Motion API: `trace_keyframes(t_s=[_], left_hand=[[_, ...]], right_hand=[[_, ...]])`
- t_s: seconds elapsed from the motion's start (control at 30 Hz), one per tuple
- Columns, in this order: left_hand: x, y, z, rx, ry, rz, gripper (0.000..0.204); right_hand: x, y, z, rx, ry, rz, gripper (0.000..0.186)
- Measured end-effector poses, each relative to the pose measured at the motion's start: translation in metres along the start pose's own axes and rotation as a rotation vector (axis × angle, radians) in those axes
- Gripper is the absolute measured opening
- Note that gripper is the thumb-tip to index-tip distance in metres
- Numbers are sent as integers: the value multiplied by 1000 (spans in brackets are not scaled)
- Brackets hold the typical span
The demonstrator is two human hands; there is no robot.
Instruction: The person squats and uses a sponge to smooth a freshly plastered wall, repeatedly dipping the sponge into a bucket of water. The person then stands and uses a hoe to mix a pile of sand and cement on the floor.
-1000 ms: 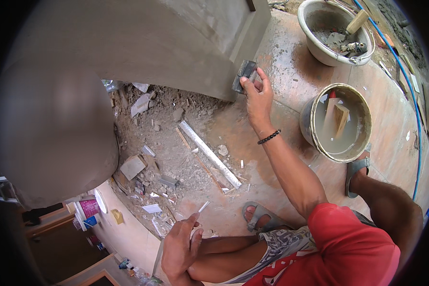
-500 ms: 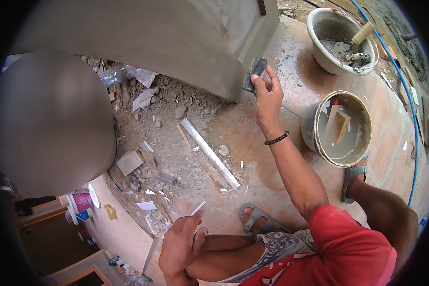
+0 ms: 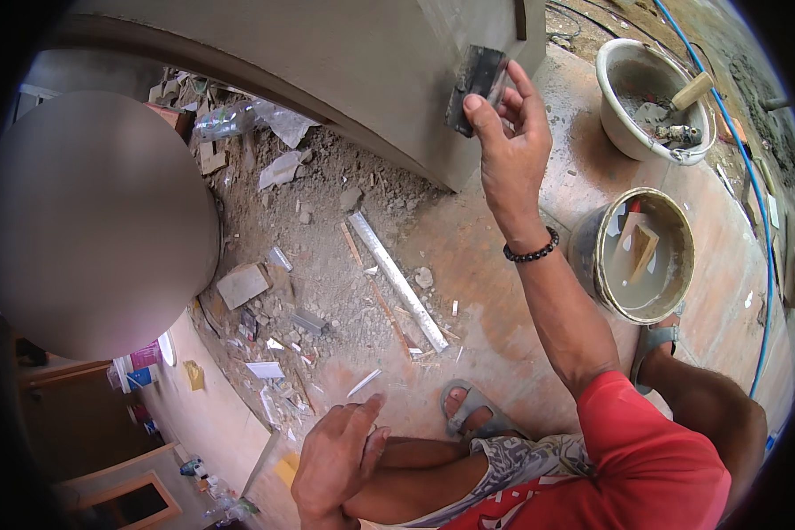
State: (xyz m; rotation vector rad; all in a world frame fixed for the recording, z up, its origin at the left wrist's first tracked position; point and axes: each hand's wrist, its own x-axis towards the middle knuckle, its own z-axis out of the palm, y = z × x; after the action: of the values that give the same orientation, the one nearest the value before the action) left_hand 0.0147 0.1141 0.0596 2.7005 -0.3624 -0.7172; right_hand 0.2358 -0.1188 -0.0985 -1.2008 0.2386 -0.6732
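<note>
My right hand [image 3: 514, 146], with a dark bead bracelet at the wrist, is closed on a small black rectangular block [image 3: 475, 90]. I hold it by its side between thumb and fingers. The block is against or just in front of a smooth grey plastered face [image 3: 362, 66], near its right end; whether they touch I cannot tell. My left hand [image 3: 337, 455] lies over my bent knee at the lower middle, holding nothing, with its fingers loosely stretched and the thumb apart.
At right stand a bucket of cloudy water [image 3: 647, 265] with a wooden piece in it, and a white basin [image 3: 618, 106] holding mortar and wooden-handled tools. A blue hose [image 3: 751, 177] runs past them. Rubble, a white metal strip [image 3: 397, 281] and tile scraps lie before me.
My right hand has gone upward along the grey face with the black block. My left hand stays on the knee. The whole view has shifted slightly.
</note>
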Motion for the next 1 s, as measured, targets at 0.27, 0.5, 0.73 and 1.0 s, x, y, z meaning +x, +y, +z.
trace_keyframes(t_s=[0.27,0.5,0.73,1.0], left_hand=[[3,5,-3,46,-14,49,48],[-1,5,-1,68,-49,90,46],[-9,1,1,75,-38,30,50],[-8,9,1,83,-47,58,47]], right_hand=[[-42,44,-8,-352,-162,-192,66],[24,-26,4,-70,-63,-287,64],[-10,19,9,-407,-159,-520,68],[39,-68,24,-174,-174,-498,57]])
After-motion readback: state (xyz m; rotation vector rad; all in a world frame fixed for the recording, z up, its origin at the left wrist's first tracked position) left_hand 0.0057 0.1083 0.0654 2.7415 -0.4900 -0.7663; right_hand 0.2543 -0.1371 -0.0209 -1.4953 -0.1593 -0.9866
